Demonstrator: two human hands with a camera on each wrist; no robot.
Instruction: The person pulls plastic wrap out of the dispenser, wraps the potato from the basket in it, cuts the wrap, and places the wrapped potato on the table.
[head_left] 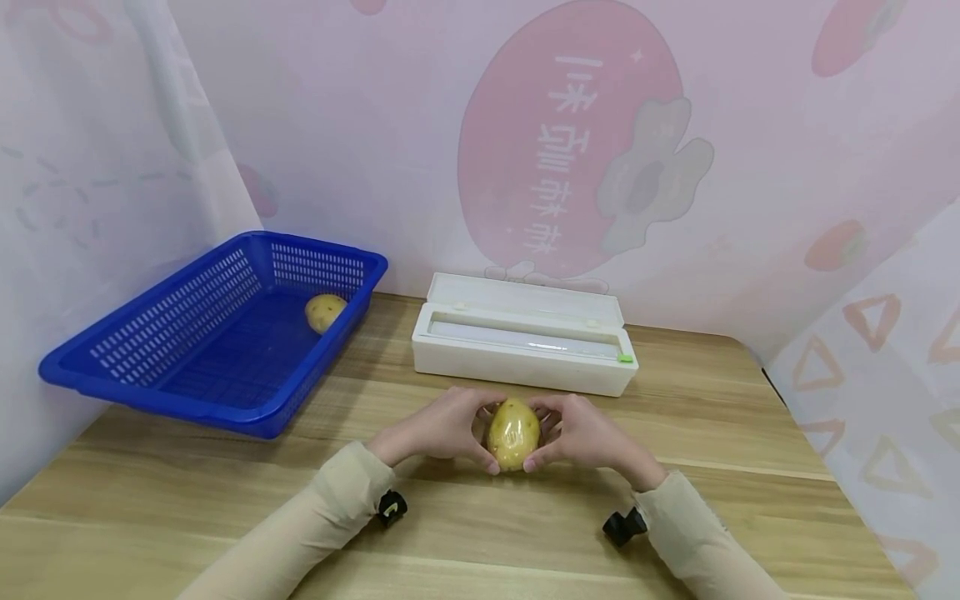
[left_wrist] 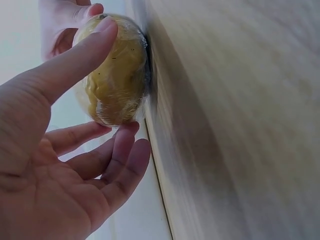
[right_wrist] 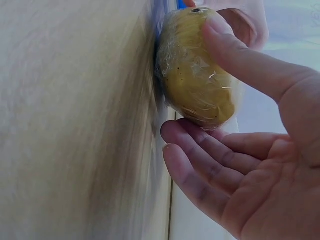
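Table's right edge (head_left: pixel 821 479) lies well beyond the potato (head_left: pixel 513 435) both grips (head_left: pixel 453 422) (head_left: pixel 583 433) hold.

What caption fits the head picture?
Left hand and right hand hold a wrapped potato before an open white box.

The left wrist view cuts off the left hand (left_wrist: pixel 50 175) at eight o'clock and blurs the tabletop (left_wrist: pixel 240 100) at three. The thumb (left_wrist: pixel 77 60) hides part of the wrapped potato (left_wrist: pixel 122 70). The head view crops the sleeves (head_left: pixel 300 525) at seven and five o'clock.
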